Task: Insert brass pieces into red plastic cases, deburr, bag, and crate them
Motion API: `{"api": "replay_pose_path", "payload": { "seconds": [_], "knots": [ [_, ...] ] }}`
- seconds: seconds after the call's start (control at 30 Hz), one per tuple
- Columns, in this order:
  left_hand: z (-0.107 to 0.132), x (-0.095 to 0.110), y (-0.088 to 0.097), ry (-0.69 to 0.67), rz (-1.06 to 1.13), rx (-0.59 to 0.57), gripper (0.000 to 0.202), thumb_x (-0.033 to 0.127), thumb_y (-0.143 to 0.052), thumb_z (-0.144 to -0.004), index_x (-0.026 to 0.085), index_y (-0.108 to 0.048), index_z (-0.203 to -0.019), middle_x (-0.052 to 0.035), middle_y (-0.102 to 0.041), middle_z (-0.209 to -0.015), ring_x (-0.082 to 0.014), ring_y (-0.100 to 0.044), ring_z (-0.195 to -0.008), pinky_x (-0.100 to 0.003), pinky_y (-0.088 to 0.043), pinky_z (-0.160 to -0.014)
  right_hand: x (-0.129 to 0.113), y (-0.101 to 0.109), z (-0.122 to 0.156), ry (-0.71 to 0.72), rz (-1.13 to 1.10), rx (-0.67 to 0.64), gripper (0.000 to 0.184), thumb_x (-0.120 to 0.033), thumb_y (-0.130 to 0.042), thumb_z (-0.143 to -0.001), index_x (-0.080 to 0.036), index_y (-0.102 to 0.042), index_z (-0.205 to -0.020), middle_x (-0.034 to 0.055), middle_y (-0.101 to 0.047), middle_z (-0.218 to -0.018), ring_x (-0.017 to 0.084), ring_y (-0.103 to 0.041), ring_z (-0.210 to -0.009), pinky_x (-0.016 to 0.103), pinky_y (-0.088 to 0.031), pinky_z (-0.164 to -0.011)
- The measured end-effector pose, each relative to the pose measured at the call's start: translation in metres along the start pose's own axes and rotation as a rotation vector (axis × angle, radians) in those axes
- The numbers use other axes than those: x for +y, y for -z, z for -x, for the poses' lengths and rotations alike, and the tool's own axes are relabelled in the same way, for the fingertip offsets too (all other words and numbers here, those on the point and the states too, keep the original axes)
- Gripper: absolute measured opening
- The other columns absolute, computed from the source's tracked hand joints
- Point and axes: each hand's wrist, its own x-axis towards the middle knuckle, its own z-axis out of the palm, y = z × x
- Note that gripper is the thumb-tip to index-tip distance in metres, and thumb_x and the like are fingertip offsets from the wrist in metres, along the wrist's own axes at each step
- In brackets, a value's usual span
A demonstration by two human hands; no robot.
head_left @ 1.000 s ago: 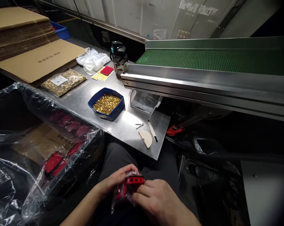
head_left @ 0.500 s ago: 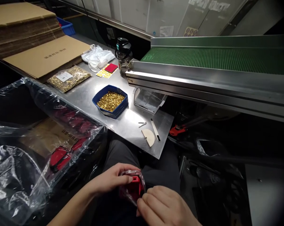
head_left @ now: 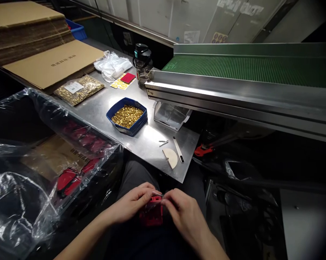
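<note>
Both hands low over the lap, just below the near edge of the surface (head_left: 149,139). Left hand (head_left: 129,206): grip closed round the red part (head_left: 151,215) from its left side, thumb on top. Right hand (head_left: 186,216): fingertips pinched shut on the part's top edge. Part looks wrapped in clear film, can't tell how far. Blue tray (head_left: 137,125) of brass bits sits on the surface well ahead, conveyor (head_left: 244,66) to its right

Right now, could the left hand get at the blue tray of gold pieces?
Probably yes: nothing stands between the left hand and the blue tray, but it holds the red part.
</note>
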Motion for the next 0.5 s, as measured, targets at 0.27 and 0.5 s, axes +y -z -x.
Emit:
{"api": "replay_pose_path", "payload": {
  "seconds": [0.27, 0.5],
  "knots": [
    [0.013, 0.021, -0.006, -0.291, -0.181, 0.067, 0.028, 0.023, -0.056, -0.101, 0.026, -0.073, -0.123, -0.0063, -0.076, -0.115, -0.0205, -0.069, -0.105, -0.03, -0.05, -0.094, 0.018, 0.002, -0.009, -0.209, -0.882, -0.081, 0.04, -0.059, -0.063, -0.09, -0.02, -0.061, -0.087, -0.0026, -0.054, -0.061, 0.011, -0.047, -0.049, 0.022, -0.042, -0.047],
    [0.027, 0.029, -0.016, -0.351, 0.148, -0.029, 0.054, 0.057, -0.047, -0.1, 0.016, -0.081, -0.107, -0.0173, -0.079, -0.105, -0.0293, -0.074, -0.099, -0.038, -0.058, -0.089, 0.031, -0.005, -0.009, 0.289, -0.241, -0.14, 0.053, -0.072, -0.052, -0.09, -0.029, -0.072, -0.114, 0.0107, -0.076, -0.104, 0.026, -0.073, -0.093, 0.039, -0.063, -0.075]
  ]
}}
